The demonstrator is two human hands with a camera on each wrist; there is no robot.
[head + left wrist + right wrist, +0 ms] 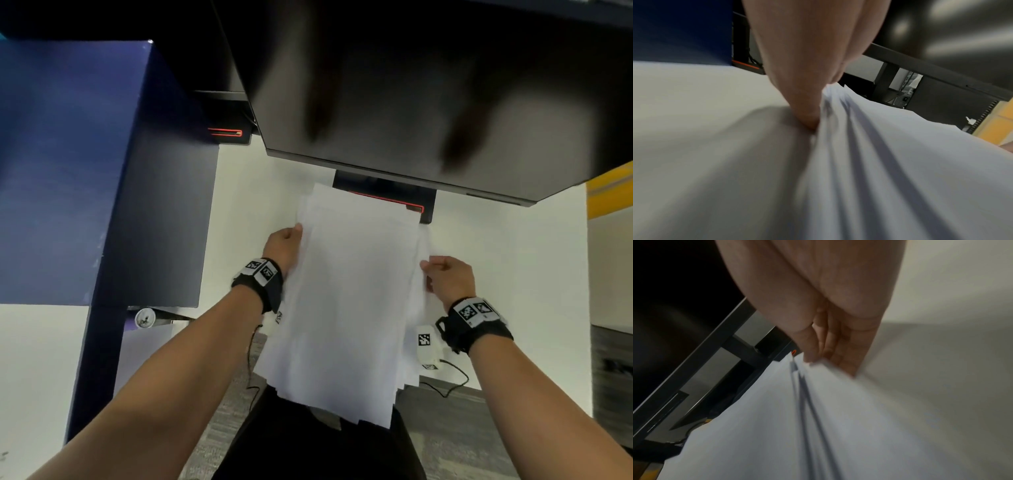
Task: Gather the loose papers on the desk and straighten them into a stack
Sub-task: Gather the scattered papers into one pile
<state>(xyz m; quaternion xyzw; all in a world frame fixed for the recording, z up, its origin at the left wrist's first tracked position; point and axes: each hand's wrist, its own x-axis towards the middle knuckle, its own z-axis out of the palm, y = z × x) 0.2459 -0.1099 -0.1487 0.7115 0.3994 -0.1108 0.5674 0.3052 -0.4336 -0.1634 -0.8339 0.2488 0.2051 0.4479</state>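
White desk under a dark monitor, blue partition on the left. Papers already gathered into one bundle, held between both hands above the desk's near edge. Left hand clamped on the left edge, thumb on top; right hand pinching the right edge. Sheets not yet aligned: edges stepped at the near end and at the far corner. Probably left to do: tapping the edges even, laying the stack down.

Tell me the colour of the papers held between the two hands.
Plain white, unprinted on the visible sides: the papers show best in the head view.
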